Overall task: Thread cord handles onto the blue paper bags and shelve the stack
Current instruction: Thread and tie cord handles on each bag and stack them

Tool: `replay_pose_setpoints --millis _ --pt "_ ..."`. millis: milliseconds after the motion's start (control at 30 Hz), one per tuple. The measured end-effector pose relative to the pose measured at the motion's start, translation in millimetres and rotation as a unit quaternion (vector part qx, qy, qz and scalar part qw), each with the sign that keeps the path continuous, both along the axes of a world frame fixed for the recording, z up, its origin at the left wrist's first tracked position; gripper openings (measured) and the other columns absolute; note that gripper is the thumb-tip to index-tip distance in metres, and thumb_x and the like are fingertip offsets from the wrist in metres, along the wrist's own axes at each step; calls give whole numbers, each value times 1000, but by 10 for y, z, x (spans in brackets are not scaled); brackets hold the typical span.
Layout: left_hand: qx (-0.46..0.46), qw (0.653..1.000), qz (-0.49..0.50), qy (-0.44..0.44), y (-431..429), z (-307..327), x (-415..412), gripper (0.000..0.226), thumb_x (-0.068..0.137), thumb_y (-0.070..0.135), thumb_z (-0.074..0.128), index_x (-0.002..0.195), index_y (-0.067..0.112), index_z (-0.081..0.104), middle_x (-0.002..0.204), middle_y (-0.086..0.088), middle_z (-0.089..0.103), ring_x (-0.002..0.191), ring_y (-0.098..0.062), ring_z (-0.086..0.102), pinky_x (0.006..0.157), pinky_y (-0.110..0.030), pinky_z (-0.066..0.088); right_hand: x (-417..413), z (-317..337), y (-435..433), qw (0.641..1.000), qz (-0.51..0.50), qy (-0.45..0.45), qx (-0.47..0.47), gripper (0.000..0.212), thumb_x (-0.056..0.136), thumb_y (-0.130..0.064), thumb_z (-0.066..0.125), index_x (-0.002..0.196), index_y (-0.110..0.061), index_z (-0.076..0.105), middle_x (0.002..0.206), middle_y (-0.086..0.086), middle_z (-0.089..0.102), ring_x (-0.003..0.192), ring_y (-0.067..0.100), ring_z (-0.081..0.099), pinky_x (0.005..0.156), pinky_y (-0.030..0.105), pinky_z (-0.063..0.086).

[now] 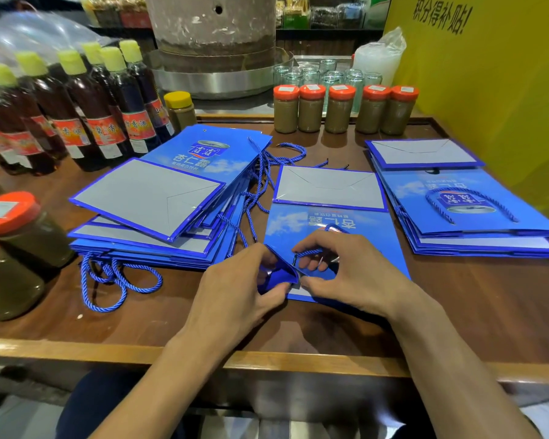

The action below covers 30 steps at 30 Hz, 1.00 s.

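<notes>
Centre bag [330, 213] lies flat on the wooden surface [476, 293], print side up. Its grey base flap is folded at the far end, mouth edge nearest the person. Left hand [235, 289] pinches the near-left corner of that edge, thumb & fingers curled round the lifted blue fold. Right hand [352, 274] sits on the bag just beside it, fingers curled on a blue cord [311, 252]. The cord's dark tip points at the lifted fold, v. close to it; can't tell if it's thru a hole. More of the cord loops out behind the right knuckles.

L of the centre bag: a fanned left stack [152, 204] of the same bags, w/ fitted handles [114, 280] trailing off its near edge onto the surface. Btwn that stack & the centre bag: a tangle of loose cords [267, 172]. To the R: a neater right stack [476, 217], a cord handle lying across the top bag's print.

At the back: a row of orange-lid jars [339, 112], clear glass jars [327, 74] behind them, and dark bottles [102, 122] w/ yellow caps on the L.
</notes>
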<state>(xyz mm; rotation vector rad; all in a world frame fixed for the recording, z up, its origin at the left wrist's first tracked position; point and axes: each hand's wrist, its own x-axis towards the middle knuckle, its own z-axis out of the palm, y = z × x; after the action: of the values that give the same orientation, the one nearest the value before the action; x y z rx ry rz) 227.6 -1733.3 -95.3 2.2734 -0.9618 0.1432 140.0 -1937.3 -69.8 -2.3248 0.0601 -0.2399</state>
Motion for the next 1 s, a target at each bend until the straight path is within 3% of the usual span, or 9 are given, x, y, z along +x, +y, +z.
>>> replay_pose_setpoints --millis 133,367,467,567,667,733,833,1000 --pt "-25 1000 -7 17 26 1 4 33 75 51 82 89 31 59 86 18 67 80 -2 65 73 -29 58 6 -3 28 999 -18 -38 -16 31 83 -11 79 105 -32 74 92 -14 73 83 7 68 77 24 57" --pt "-12 989 -7 -144 52 2 -25 37 79 41 82 77 22 50 78 11 46 73 -13 47 61 -25 39 51 -31 24 995 -8 -99 -29 26 89 -15 75 111 -29 78 98 -20 73 92 6 68 83 28 57" --pt "-102 984 -27 -143 54 65 -71 32 89 39 77 81 19 54 75 10 46 67 -11 45 60 -25 40 74 -40 34 993 -6 -113 -16 26 89 -12 75 111 -26 78 98 -19 72 91 8 68 82 31 57" --pt "-106 984 -9 -145 27 89 -68 18 93 41 73 95 23 70 70 11 48 61 -7 45 56 -28 44 89 -50 50 994 -13 -108 -4 26 90 -13 74 112 -27 78 99 -18 72 94 11 68 83 32 57" --pt "-79 990 45 -110 -1 83 -86 17 89 48 71 96 35 77 60 13 48 56 -6 45 52 -26 42 96 -71 67 995 -22 -93 12 27 90 -15 74 111 -31 78 98 -16 72 92 11 69 84 32 58" --pt "-80 993 84 -32 -43 82 -124 17 88 52 70 94 39 78 54 14 49 53 -7 46 52 -28 39 95 -79 74 995 -39 -79 34 28 88 -15 74 109 -32 77 97 -15 73 87 9 70 84 32 59" --pt "-88 988 111 65 -148 63 -142 18 85 53 75 93 38 80 52 16 52 54 -9 47 57 -30 38 91 -82 86 995 -56 -63 47 26 86 -16 75 107 -31 77 93 -13 75 84 7 71 83 31 60" --pt "-124 979 127 103 -222 26 -135 10 86 42 76 80 34 77 49 14 49 49 -9 41 55 -29 37 92 -81 90 995 -57 -66 53 27 86 -15 77 109 -29 79 90 -9 75 84 9 71 84 33 60"
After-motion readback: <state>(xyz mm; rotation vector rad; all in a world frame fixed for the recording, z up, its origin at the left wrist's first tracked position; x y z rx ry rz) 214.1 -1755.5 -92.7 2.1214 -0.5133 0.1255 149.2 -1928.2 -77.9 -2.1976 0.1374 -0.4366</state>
